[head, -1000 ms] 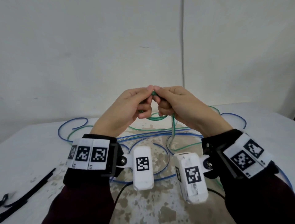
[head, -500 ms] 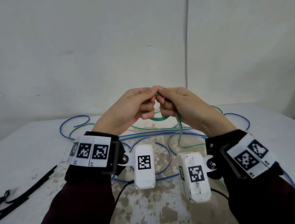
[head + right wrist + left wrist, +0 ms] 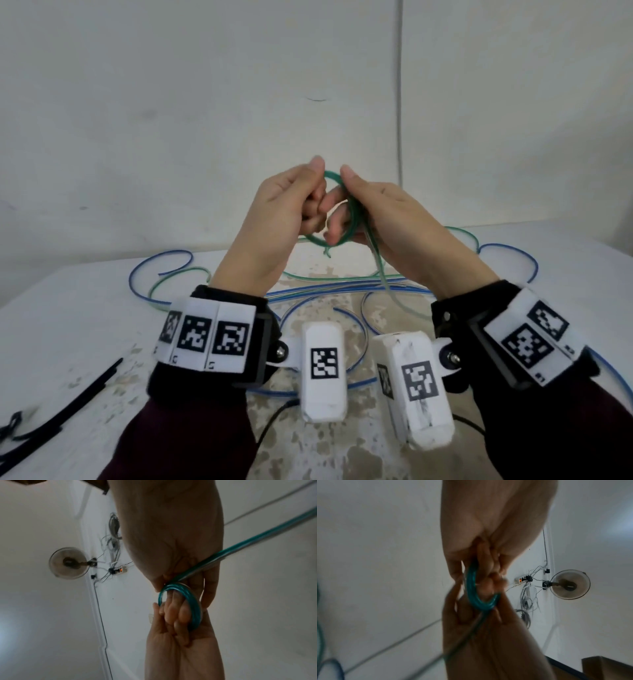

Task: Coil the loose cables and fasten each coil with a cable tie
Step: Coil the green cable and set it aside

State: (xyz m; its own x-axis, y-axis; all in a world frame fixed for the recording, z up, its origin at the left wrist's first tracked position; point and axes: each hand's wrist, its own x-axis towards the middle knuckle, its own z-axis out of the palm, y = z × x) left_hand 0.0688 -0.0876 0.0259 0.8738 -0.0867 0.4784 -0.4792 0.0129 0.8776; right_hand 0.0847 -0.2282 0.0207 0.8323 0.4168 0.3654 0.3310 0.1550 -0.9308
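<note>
On the white worktop [image 3: 68, 308] loose blue cables [image 3: 507, 250] sprawl, two black cable ties [image 3: 85, 383] lie at 8 o'clock, and above centre the left hand [image 3: 277, 219] and right hand [image 3: 387, 219] each pinch one small green cable coil [image 3: 342, 219] with curled fingers [image 3: 337, 219].

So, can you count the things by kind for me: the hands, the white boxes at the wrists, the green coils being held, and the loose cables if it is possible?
Bare hands: 2 (left hand, right hand)
White marker-printed boxes at the wrists: 2
Small green cable coil, held by both hands: 1
Total: 5
Loose blue and green cable strands on the white table: they overlap too much to count.
</note>
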